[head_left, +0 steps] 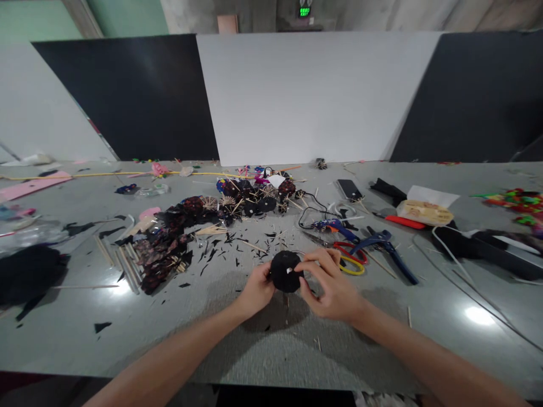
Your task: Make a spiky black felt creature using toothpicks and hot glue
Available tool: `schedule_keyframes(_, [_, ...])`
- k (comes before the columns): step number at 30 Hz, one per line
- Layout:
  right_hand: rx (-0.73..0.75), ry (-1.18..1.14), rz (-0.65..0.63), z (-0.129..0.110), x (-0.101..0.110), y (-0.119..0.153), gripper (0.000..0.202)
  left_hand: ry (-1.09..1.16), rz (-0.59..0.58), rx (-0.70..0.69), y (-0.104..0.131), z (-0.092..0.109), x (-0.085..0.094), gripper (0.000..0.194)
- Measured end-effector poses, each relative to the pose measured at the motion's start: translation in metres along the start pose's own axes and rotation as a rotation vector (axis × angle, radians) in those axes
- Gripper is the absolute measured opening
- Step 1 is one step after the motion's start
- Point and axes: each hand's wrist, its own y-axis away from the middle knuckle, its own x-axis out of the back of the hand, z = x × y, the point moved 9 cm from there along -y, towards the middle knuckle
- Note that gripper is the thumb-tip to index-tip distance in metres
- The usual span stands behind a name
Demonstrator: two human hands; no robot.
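A round black disc (285,279) with a small white piece near its middle is held up over the grey table. My left hand (258,288) grips its left edge, the fingers partly hidden behind it. At the disc's right side is my right hand (328,285), its fingers bent, with fingertips touching the disc near the white piece. Whether those fingertips pinch anything is too small to tell. Scissors with red and yellow handles (353,267) lie just beyond my right hand.
Black scraps and stick bundles (163,254) cover the left-centre of the grey table (190,339). Blue pliers (392,254), a red-handled tool (405,221), a phone (349,189) and a wipes pack (426,212) lie right. Black cloth (29,274) sits far left. White and black panels (318,96) stand behind.
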Motion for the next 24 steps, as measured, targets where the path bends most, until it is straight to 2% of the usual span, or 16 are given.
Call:
schedule_keyframes(5, [-0.087,-0.096,-0.110,0.015,-0.011,0.000,0.028,-0.038,0.003,0.061,0.000,-0.008,0.002,0.022])
schedule_keyframes(9, [-0.153,-0.167,-0.189,0.029,-0.022,0.001,0.022,-0.037,0.004,0.095,0.000,-0.010,0.003,0.021])
schedule_keyframes(18, [-0.170,-0.229,-0.164,0.036,-0.029,0.002,0.011,0.102,-0.016,0.252,0.001,-0.022,-0.002,0.011])
schedule_keyframes(24, [-0.149,-0.239,-0.166,0.036,-0.029,0.000,0.007,0.177,-0.031,0.332,0.005,-0.032,-0.004,0.013])
